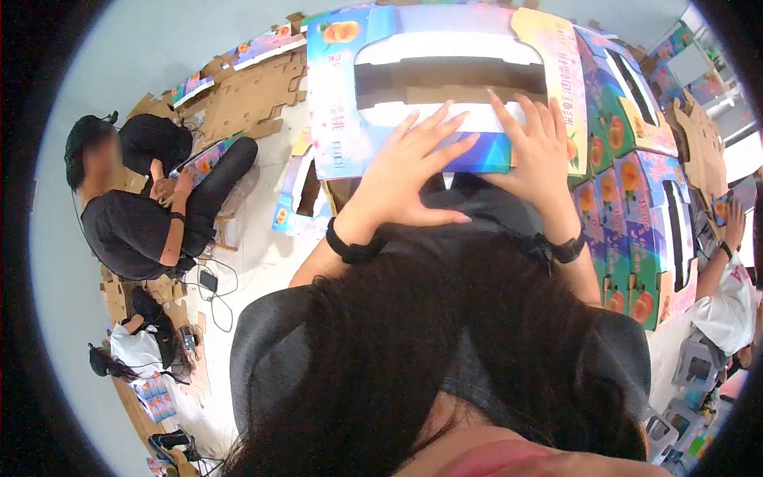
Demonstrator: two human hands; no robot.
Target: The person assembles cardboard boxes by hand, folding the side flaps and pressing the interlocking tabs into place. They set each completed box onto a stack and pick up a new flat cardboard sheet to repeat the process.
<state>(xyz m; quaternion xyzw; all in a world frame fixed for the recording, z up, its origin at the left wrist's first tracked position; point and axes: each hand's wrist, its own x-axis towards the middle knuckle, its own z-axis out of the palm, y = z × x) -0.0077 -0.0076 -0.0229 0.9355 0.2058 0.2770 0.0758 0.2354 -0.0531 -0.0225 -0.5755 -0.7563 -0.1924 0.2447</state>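
Observation:
In front of me stands a printed cardboard fruit box point(338, 103), blue, pink and yellow with a peach picture. Its top has a wide cut-out window, through which bare brown cardboard shows inside. My left hand point(413, 171) lies over the near edge of the box, fingers spread and thumb pointing right. Beside it, my right hand point(540, 155) rests on the near right part, its fingers also stretched out toward the window. Neither hand is wrapped around anything. A dark band circles each wrist.
Similar boxes point(636, 230) are stacked at my right. Another printed box point(302, 199) stands at the left, near flat brown cardboard point(250, 95). A seated person point(131, 230) handles a printed piece at far left; other people work lower left and far right. Cables point(214, 290) lie on the floor.

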